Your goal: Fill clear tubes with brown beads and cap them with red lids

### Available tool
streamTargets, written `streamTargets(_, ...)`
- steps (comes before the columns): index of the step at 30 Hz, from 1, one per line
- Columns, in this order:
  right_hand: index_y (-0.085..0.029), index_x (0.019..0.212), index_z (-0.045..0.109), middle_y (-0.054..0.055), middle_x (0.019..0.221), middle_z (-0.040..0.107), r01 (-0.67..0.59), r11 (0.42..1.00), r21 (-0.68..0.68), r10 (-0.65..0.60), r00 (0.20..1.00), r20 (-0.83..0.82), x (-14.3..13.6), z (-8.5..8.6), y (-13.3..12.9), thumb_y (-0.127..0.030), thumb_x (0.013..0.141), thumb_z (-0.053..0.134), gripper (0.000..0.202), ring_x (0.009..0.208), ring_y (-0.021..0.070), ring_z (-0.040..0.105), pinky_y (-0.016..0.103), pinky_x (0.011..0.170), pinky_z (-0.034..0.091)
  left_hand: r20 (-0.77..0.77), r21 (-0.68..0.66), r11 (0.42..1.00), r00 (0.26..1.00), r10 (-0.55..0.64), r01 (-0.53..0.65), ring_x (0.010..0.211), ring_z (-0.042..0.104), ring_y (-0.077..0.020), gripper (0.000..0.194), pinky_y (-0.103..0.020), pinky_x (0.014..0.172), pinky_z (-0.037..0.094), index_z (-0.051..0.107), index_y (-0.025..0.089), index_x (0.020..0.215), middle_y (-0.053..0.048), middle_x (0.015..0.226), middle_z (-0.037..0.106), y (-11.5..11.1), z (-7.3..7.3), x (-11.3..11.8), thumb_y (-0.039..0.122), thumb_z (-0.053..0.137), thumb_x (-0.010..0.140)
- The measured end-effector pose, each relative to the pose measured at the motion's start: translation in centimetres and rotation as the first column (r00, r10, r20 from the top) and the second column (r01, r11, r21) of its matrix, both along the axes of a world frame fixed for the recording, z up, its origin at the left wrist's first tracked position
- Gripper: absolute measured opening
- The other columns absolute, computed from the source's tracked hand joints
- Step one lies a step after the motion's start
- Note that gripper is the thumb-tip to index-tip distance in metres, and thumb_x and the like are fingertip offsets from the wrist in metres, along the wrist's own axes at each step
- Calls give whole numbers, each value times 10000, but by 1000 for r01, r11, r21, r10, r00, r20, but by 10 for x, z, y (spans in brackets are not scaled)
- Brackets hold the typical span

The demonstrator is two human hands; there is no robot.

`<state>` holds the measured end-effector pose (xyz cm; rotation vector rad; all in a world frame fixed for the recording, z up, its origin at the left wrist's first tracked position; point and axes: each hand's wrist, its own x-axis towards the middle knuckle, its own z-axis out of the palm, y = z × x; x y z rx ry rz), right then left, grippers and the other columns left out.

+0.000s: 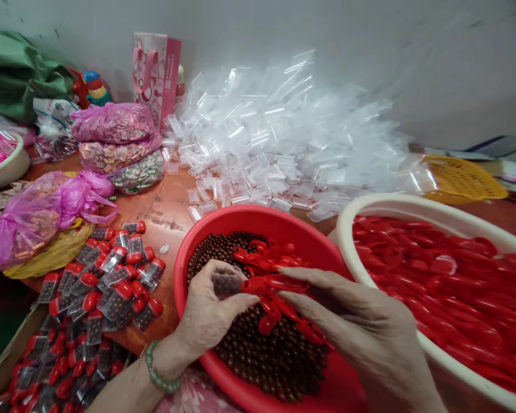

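Over the red basin (275, 217), the left hand (223, 295) pinches a small clear box (226, 284) between thumb and fingers, dark contents showing through its wall. The box lies nearly level, its long axis running crosswise, and its right end points at a red cap (251, 285) and the right hand (284, 282). That cap sits just beside the box end, near the left thumb. The right hand's thumb and fingers stand a little apart, above and below red plastic; blur keeps me from telling whether they grip it.

Inside the basin, brown beads (266, 361) cover much of the bottom, and loose caps (270, 252) are heaped on them, pointing various ways. To the left of the basin, capped boxes (120, 287) are piled at mixed angles, their red ends facing in different directions. Behind the basin, clear cases (279, 143) form a tall heap on the orange tabletop (172, 198). To its right stands a white tub (347, 235) of red caps.

Beyond the basin to the left, the pink gift bag (148, 74) carries small lettering on its side panel, too small to read.
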<state>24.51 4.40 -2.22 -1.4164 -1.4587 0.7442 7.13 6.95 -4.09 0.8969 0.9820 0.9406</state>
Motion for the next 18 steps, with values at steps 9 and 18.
streamTargets(9,-362,1251,602,14,1145,702,-227,972,63,208,954,216,-1,7,0,-168,841,598,454,1017,204,674,323,930,519,-84,-37,991,988,-131,128,652,519,-102,330,-227,627,405,601,160,829,14,736,592,3,3,-5,285,823,619)
streamTargets(18,-297,1072,677,32,995,718,-30,999,-42,28,999,-32,-19,-5,1,-320,903,580,196,922,206,683,330,864,542,-95,-7,991,987,-132,131,627,510,-102,248,-232,622,399,617,155,800,9,709,599,5,1,-4,231,780,630)
